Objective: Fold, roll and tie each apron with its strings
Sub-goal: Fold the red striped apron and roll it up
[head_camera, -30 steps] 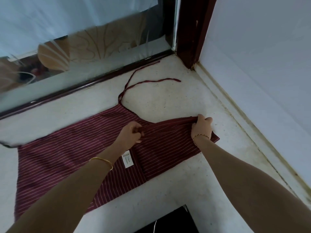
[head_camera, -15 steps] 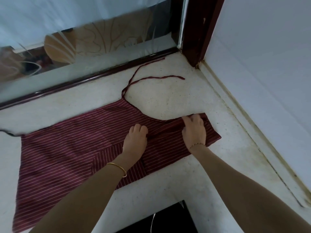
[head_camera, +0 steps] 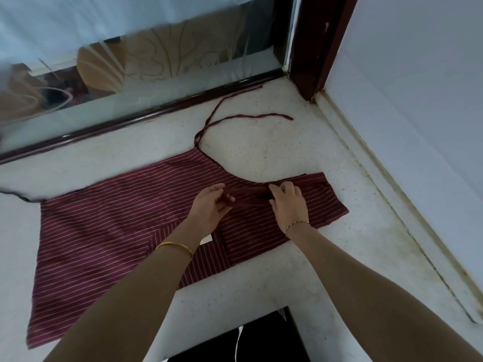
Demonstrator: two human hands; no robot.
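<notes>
The apron (head_camera: 117,226) lies flat on the floor (head_camera: 261,147) across the middle of the frame, with its bib (head_camera: 324,199) at centre right and the wide skirt reaching to the lower left. It looks doubled over lengthwise, because a straight edge and a white label (head_camera: 206,239) show near the left wrist. The first fold therefore seems to be done, or close to it.

Both hands are at the bib end. The left hand (head_camera: 209,207) pinches a thin dark strap (head_camera: 251,202) between thumb and fingers. The right hand (head_camera: 288,207) has its fingers bent down on the same strap where it meets the bib's upper edge and appears to grip it there. The strap runs taut between the two hands and lies over the striped cloth. This looks like the neck loop being tucked in so that it will not trail.

Two long strings (head_camera: 235,118) lie loose on the floor in the upper centre. Another string end (head_camera: 15,195) shows at the far left edge.

Most of the task is judged still to come. The apron is not yet folded narrower, no roll has begun, and the strings are not tied. No other apron is in view.
</notes>
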